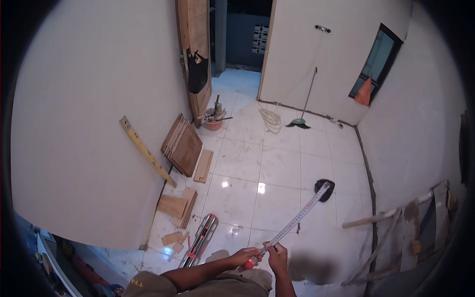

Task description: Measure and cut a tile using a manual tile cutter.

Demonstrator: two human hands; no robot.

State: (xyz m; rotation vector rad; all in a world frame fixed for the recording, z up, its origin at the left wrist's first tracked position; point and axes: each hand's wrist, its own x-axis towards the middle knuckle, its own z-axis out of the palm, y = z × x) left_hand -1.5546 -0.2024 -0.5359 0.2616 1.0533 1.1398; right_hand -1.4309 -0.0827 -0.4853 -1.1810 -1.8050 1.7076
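Our left hand [244, 257] is wrapped around a red tape measure [251, 263], while our right hand [278, 255] pinches its pale, marked blade [300, 218] between thumb and fingers. The blade slants out ahead of us, its far end over a black object [317, 191]; we cannot tell whether they touch. To handle it well, we would judge, we should steady the tape measure, let the blade run straight without twisting, and guide it with a light pinch that will not kink it. Beneath spreads a floor of glossy white tiles [237, 151], smudged and catching bright reflections. To our left, stiff brown sheets [189, 148] lean in a stack, smooth-faced short boards [171, 205] lie flat, and a long railed metal tool [199, 241] shows red parts; farther off, pale hose [270, 120] loops in soft rings.
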